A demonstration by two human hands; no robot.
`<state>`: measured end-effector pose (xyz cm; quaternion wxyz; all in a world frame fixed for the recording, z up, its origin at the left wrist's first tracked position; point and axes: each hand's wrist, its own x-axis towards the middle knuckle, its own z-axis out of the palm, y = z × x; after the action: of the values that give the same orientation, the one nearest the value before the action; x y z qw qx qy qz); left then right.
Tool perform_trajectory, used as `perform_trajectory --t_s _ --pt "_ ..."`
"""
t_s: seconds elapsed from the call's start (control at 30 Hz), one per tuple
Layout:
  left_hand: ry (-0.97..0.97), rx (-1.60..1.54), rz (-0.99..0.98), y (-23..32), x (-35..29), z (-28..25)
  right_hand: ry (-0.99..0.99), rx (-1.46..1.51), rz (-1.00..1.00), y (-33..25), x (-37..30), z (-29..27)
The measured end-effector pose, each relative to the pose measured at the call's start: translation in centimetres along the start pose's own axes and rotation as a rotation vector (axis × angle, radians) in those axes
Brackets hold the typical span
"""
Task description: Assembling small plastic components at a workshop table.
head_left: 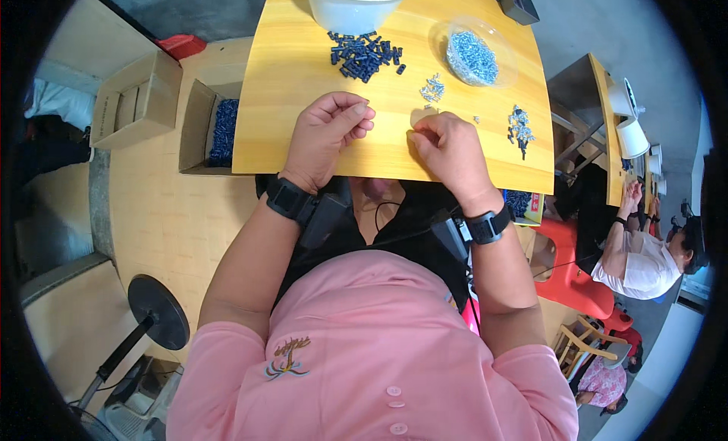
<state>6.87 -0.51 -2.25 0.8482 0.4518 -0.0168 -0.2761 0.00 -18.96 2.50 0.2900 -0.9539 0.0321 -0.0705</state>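
Observation:
Over the near part of the yellow wooden table (288,100), my left hand (330,134) is closed, thumb against the curled fingers; whatever lies in the pinch is too small to make out. My right hand (453,153) is bent down close to the tabletop, its thumb and fingers drawn together, and I cannot see what they hold. Just beyond it lie several loose small silver screws (432,90). A heap of small black plastic parts (364,58) is spread farther off, in front of a white tub (350,15) filled with the same kind. Silver and black pieces (520,128) form another pile at the right.
A clear round container (500,69) of silver screws stands at the far right, near a dark box (517,3). Cardboard boxes (199,122) stand left of the table. A black round-based stand (159,312) is at lower left. Another person (641,263) works at a right-hand table.

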Motion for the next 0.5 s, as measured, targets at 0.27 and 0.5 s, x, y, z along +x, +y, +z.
perform_trajectory --t_s 0.27,0.5 --pt "-0.028 0.024 0.002 0.0 0.2 -0.2 0.077 -0.110 0.111 0.3 5.6 0.4" --pt "-0.045 0.016 0.001 0.0 0.3 -0.2 0.101 -0.194 0.052 1.2 8.2 1.8"
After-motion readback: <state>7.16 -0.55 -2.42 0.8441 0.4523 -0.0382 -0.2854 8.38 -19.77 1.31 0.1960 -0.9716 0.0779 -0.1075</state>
